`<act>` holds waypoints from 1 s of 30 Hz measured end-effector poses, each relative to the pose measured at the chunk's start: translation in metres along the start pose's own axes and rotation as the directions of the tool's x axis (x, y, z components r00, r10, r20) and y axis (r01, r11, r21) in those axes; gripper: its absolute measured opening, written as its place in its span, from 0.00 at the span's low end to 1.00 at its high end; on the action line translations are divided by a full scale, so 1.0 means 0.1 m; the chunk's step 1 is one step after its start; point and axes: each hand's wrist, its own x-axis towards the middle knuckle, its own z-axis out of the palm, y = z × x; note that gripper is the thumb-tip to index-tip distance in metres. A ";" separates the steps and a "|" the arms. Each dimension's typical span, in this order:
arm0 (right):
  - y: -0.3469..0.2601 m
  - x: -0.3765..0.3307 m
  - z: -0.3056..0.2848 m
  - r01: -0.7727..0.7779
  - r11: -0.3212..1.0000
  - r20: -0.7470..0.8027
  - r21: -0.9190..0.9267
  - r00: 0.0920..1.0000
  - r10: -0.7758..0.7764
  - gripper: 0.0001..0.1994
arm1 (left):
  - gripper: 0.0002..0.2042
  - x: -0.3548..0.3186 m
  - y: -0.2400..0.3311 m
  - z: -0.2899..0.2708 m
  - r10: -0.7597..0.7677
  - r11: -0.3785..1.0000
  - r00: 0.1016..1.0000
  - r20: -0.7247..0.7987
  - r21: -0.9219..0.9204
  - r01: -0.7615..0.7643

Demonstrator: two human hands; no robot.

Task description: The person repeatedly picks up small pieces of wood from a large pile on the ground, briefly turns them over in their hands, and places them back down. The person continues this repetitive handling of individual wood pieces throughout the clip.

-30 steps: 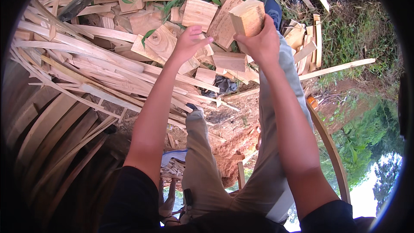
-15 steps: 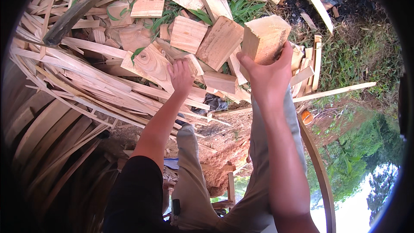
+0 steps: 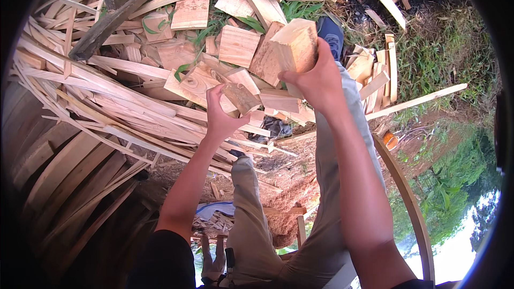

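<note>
In the head view, tan wood: a block (image 3: 296,48) is sitting in the right hand (image 3: 320,81) above the scraps (image 3: 239,45), long axis pointing roughly away from the body, thumb and fingers gripping it wide, forearm pointing forward. Left hand (image 3: 218,120) is pinching a smaller offcut (image 3: 241,98), slanting down rightward, fingers forming a C.
</note>
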 end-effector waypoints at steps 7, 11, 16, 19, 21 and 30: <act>0.03 -0.09 0.13 -0.143 0.982 0.656 0.124 0.754 0.027 0.54 | 0.45 0.04 0.34 -0.46 -0.247 0.670 0.946 0.208 -0.669 0.322; -0.01 -0.27 0.48 -0.212 0.948 0.765 0.237 0.642 -0.048 0.45 | 0.34 0.03 0.55 -0.35 -0.428 0.373 0.865 0.264 -0.820 0.434; -0.01 -0.37 0.66 -0.237 0.951 0.713 0.200 0.700 0.024 0.47 | 0.27 0.08 0.52 -0.22 -0.422 0.399 0.870 0.253 -0.810 0.429; -0.08 -0.38 0.64 -0.292 0.933 0.726 0.212 0.686 0.050 0.50 | 0.26 0.07 0.45 -0.14 -0.413 0.380 0.890 0.194 -0.851 0.362; 0.12 -0.31 0.63 -0.324 0.918 0.719 0.228 0.692 0.065 0.50 | 0.27 0.10 0.54 -0.05 -0.422 0.314 0.873 0.243 -0.865 0.393; -0.01 -0.40 0.61 -0.247 0.931 0.703 0.268 0.711 -0.014 0.50 | 0.31 0.04 0.60 -0.25 -0.593 0.391 0.759 0.271 -0.727 0.565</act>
